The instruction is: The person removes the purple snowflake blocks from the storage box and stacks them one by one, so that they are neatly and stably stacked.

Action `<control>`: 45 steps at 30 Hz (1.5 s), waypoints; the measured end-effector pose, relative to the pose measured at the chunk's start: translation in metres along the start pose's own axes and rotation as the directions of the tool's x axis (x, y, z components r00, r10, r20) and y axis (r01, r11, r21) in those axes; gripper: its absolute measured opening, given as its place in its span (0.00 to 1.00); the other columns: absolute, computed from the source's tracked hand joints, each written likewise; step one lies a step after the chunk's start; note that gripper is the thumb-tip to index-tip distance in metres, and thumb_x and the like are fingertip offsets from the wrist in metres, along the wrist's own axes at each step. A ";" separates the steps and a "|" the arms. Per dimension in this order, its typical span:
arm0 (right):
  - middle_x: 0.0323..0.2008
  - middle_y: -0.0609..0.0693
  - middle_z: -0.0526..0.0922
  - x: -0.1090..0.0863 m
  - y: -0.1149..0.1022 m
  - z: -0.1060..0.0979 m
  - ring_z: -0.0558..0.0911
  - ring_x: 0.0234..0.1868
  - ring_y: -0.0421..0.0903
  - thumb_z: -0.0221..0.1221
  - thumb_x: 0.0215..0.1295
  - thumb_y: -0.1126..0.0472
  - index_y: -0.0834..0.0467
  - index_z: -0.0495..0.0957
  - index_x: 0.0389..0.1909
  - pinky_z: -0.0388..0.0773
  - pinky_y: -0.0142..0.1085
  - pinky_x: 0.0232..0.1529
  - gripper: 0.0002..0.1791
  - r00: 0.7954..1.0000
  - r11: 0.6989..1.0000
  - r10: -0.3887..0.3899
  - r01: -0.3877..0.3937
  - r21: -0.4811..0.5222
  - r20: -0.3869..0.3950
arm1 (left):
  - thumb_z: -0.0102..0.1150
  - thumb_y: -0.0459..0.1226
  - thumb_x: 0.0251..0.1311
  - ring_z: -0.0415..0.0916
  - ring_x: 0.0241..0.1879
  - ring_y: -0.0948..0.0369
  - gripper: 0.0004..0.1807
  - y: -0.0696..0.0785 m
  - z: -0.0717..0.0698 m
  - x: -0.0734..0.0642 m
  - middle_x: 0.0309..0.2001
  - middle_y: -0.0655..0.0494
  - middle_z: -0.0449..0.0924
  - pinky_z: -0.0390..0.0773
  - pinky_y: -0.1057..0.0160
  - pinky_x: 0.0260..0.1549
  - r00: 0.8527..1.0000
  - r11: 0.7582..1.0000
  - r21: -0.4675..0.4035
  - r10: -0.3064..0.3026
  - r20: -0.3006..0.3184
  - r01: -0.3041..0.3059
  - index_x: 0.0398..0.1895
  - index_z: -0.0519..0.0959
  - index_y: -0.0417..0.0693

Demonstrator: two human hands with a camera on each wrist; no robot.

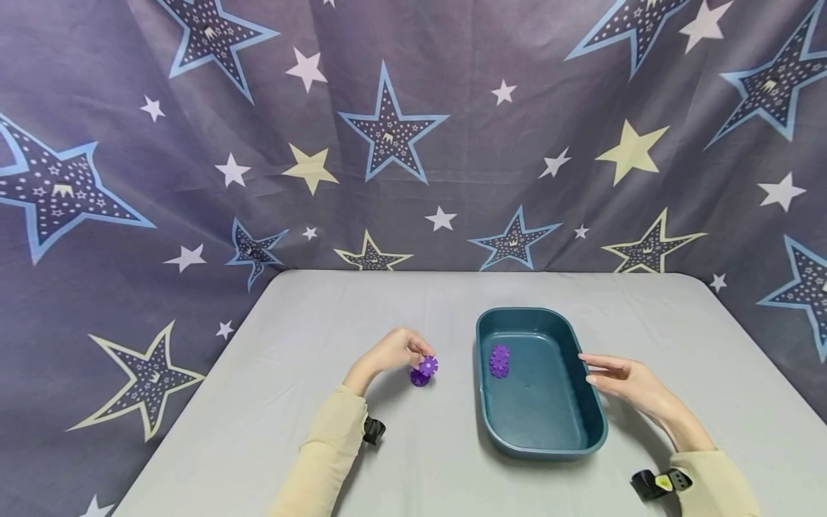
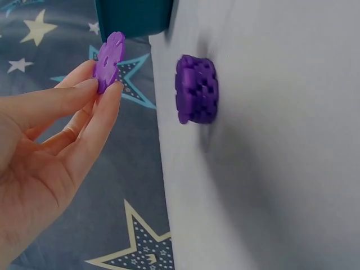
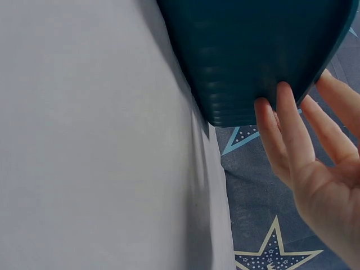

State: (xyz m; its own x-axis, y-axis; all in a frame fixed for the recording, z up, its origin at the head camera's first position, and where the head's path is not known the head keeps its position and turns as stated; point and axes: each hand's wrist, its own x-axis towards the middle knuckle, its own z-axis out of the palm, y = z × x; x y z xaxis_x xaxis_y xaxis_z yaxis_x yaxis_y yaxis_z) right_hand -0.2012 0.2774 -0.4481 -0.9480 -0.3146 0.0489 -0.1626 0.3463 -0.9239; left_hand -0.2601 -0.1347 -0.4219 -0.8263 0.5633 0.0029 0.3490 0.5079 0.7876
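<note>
My left hand (image 1: 392, 350) pinches a thin purple notched disc (image 2: 110, 62) between thumb and fingertips. Just below it, a short stack of purple notched discs (image 2: 198, 90) stands on the table, apart from the held one in the left wrist view. To the right is a deep teal plastic bin (image 1: 536, 413) with rounded corners. Overlapping purple discs (image 1: 500, 361) lie inside near its left wall. At the bin's right side, my right hand (image 1: 629, 380) has its fingers extended, the fingertips against the outer wall and rim.
A pale grey cloth covers the table (image 1: 310, 309). Behind and beside it hangs a dark curtain (image 1: 413, 208) printed with stars. Black wrist cameras (image 1: 373, 431) sit on both forearms, over beige sleeves.
</note>
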 end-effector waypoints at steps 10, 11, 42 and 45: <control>0.45 0.32 0.75 0.000 -0.001 0.000 0.74 0.43 0.28 0.58 0.57 0.59 0.69 0.67 0.55 0.71 0.23 0.41 0.27 1.000 1.000 -0.003 0.003 -0.010 -0.011 | 0.49 0.18 0.45 0.78 0.25 0.54 0.12 0.004 -0.001 -0.006 0.30 0.40 0.80 0.79 0.59 0.28 0.997 0.996 -0.021 -0.082 0.000 0.082 0.33 0.78 0.28; 0.45 0.32 0.75 0.000 -0.001 0.000 0.74 0.43 0.28 0.58 0.57 0.59 0.69 0.67 0.55 0.71 0.23 0.40 0.27 1.000 1.000 -0.004 0.003 -0.011 -0.012 | 0.49 0.18 0.45 0.78 0.25 0.54 0.12 0.003 -0.001 -0.006 0.30 0.40 0.80 0.78 0.57 0.28 0.997 0.996 -0.019 -0.083 -0.001 0.083 0.33 0.78 0.28; 0.50 0.47 0.76 -0.001 -0.001 0.000 0.75 0.43 0.29 0.58 0.57 0.58 0.67 0.68 0.55 0.72 0.24 0.40 0.27 1.000 1.000 0.017 -0.017 -0.018 -0.014 | 0.50 0.17 0.45 0.78 0.24 0.54 0.10 -0.010 0.008 -0.004 0.28 0.40 0.80 0.79 0.63 0.25 0.989 0.989 -0.009 -0.144 -0.021 0.144 0.31 0.78 0.27; 0.51 0.53 0.75 -0.002 -0.002 0.000 0.75 0.43 0.29 0.58 0.57 0.59 0.68 0.67 0.55 0.72 0.24 0.40 0.26 1.000 1.000 0.007 -0.007 -0.018 -0.008 | 0.49 0.17 0.45 0.78 0.23 0.56 0.10 -0.011 0.008 -0.003 0.27 0.41 0.80 0.79 0.63 0.25 0.988 0.988 -0.004 -0.154 -0.034 0.154 0.31 0.78 0.28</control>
State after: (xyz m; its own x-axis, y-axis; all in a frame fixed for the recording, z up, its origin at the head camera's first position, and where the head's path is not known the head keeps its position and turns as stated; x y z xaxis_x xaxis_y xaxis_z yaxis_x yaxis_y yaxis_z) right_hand -0.1993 0.2770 -0.4460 -0.9512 -0.3053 0.0459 -0.1611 0.3640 -0.9174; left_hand -0.2580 -0.1367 -0.4359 -0.8847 0.4558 -0.0971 0.2163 0.5860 0.7809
